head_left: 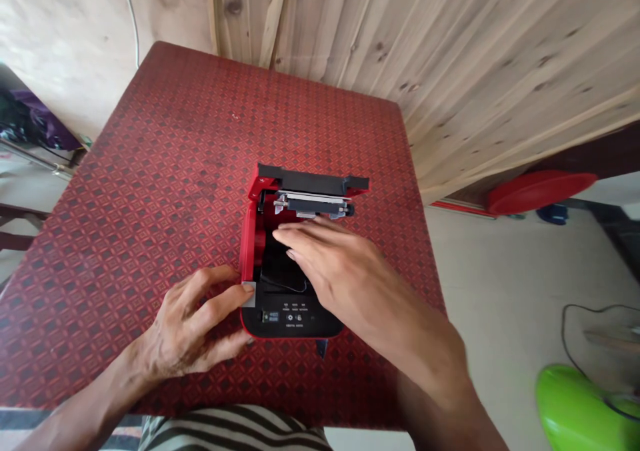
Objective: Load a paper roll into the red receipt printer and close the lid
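Observation:
A small red and black thermal printer (295,314) stands on the table with its lid (315,181) raised at the far side. A dark roller (315,207) shows on the lid's underside. My left hand (197,321) grips the printer's left side near the front corner, one fingertip on a small grey patch (249,294). Over the printer's dark inner bay (280,268), my right hand (343,261) reaches in from the right with its fingers stretched out together. Its fingertips lie below the roller, and the hand hides the bay's right part. I see nothing held in it.
The table (200,158) has a red patterned cover. Behind it rises a wooden plank wall (350,38). A red round object (540,190) and a bright green object (575,408) are on the right, beyond the table's edge.

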The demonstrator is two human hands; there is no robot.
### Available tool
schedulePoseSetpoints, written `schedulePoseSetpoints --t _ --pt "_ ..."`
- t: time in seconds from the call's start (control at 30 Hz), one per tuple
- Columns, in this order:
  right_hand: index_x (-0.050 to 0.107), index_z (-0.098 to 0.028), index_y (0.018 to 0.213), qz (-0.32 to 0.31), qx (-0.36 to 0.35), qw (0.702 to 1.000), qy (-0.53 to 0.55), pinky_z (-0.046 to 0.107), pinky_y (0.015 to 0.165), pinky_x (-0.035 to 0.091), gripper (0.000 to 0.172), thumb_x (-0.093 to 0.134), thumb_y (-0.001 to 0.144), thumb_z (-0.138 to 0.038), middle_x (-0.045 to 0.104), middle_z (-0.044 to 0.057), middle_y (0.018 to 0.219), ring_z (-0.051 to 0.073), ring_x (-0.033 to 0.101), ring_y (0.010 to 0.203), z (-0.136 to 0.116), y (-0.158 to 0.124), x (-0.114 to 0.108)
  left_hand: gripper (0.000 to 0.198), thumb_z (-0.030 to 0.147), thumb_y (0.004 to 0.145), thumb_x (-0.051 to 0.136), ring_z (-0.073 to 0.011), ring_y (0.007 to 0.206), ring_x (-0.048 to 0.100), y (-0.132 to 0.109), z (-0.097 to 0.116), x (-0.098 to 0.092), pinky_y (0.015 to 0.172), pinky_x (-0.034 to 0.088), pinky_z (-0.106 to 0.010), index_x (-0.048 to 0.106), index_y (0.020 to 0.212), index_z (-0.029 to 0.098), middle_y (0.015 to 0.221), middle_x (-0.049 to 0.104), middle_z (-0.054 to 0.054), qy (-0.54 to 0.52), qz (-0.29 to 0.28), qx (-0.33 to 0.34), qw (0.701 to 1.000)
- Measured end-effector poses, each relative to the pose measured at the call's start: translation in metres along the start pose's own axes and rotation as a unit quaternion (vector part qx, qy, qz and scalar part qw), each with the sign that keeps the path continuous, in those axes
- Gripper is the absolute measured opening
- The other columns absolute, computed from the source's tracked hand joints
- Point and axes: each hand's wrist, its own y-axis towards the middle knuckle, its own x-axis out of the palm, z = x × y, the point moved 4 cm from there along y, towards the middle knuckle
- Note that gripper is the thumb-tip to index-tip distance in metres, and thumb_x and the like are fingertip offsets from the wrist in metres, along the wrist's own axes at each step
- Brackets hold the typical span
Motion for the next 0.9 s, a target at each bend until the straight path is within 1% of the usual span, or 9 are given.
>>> schedulePoseSetpoints --t 0.13,0.27,0.33,0.4,0.47,0.53,0.67,0.8,0.9 --pt "0.074 -0.022 0.121 0.013 -0.022 0.994 0.105 0.04 0.1 0.062 0.019 0.068 0.102 -0.025 0.081 0.006 0.116 0.022 0.074 0.109 -0.009 -0.026 -0.011 0.04 0.037 0.102 0.065 -0.0193 0.103 0.072 0.0 0.0 -0.005 0.083 0.065 -0.028 0.059 0.134 0.015 0.117 0.069 -0.013 -0.026 -0.011 -0.016 0.999" --pt "0.076 -0.02 0.11 0.069 -0.014 0.993 0.09 0.04 0.087 0.063 0.016 0.066 0.1 -0.011 0.08 0.007 0.105 0.022 0.071 0.097 -0.014 -0.044 -0.006 0.05 0.045 0.102 0.063 -0.0229 0.107 0.072 0.011 -0.003 -0.022 0.087 0.065 -0.035 0.055 0.142 0.017 0.118 0.07 -0.014 -0.071 -0.012 -0.05 0.996" --pt "0.075 -0.017 0.106 0.097 -0.012 0.991 0.09 0.038 0.084 0.062 0.019 0.063 0.099 -0.004 0.079 0.007 0.103 0.021 0.069 0.094 -0.014 -0.049 0.0 0.051 0.045 0.102 0.065 -0.0248 0.11 0.07 0.025 -0.008 -0.032 0.092 0.064 -0.041 0.055 0.146 0.022 0.122 0.069 -0.012 -0.074 -0.002 -0.067 0.995" --pt "0.074 -0.015 0.107 0.113 -0.006 0.99 0.088 0.038 0.085 0.06 0.02 0.062 0.098 -0.001 0.077 0.008 0.103 0.021 0.067 0.095 -0.015 -0.052 0.005 0.054 0.049 0.1 0.067 -0.0256 0.112 0.067 0.046 -0.012 -0.041 0.099 0.061 -0.047 0.055 0.148 0.027 0.126 0.068 -0.009 -0.049 0.032 -0.058 0.997" --pt "0.072 -0.014 0.109 0.122 0.001 0.99 0.077 0.039 0.087 0.058 0.02 0.062 0.098 -0.001 0.075 0.008 0.104 0.022 0.065 0.096 -0.017 -0.054 0.01 0.052 0.049 0.102 0.063 -0.0251 0.117 0.063 0.071 -0.017 -0.043 0.1 0.06 -0.045 0.054 0.149 0.028 0.134 0.065 -0.008 -0.01 0.04 -0.05 0.998" --pt "0.072 -0.013 0.108 0.13 0.004 0.99 0.059 0.039 0.089 0.057 0.018 0.06 0.1 -0.002 0.074 0.008 0.103 0.022 0.064 0.096 -0.02 -0.055 0.012 0.051 0.049 0.104 0.059 -0.0236 0.122 0.06 0.096 -0.021 -0.042 0.102 0.058 -0.041 0.054 0.148 0.024 0.137 0.062 -0.007 0.017 0.056 -0.038 0.998" --pt "0.07 -0.013 0.106 0.167 0.0 0.985 0.035 0.038 0.087 0.056 0.02 0.054 0.103 -0.002 0.074 0.008 0.097 0.021 0.064 0.092 -0.025 -0.057 0.012 0.058 0.054 0.107 0.053 -0.0252 0.135 0.056 0.128 -0.025 -0.024 0.117 0.05 -0.044 0.049 0.151 0.016 0.143 0.061 -0.011 0.021 0.016 -0.007 1.0" --pt "0.067 -0.017 0.107 0.207 0.0 0.977 0.06 0.037 0.087 0.056 0.022 0.054 0.102 0.0 0.076 0.007 0.097 0.02 0.066 0.091 -0.027 -0.064 0.008 0.067 0.061 0.107 0.047 -0.0266 0.129 0.062 0.127 -0.026 -0.011 0.112 0.054 -0.046 0.045 0.154 0.013 0.141 0.064 -0.016 -0.005 -0.037 -0.017 0.999" --pt "0.065 -0.019 0.109 0.217 0.001 0.974 0.066 0.038 0.087 0.056 0.023 0.055 0.101 0.001 0.077 0.006 0.098 0.02 0.067 0.091 -0.028 -0.068 0.01 0.07 0.061 0.106 0.048 -0.0255 0.124 0.067 0.113 -0.021 -0.011 0.108 0.056 -0.043 0.039 0.159 0.015 0.137 0.067 -0.015 -0.021 -0.043 -0.023 0.999"
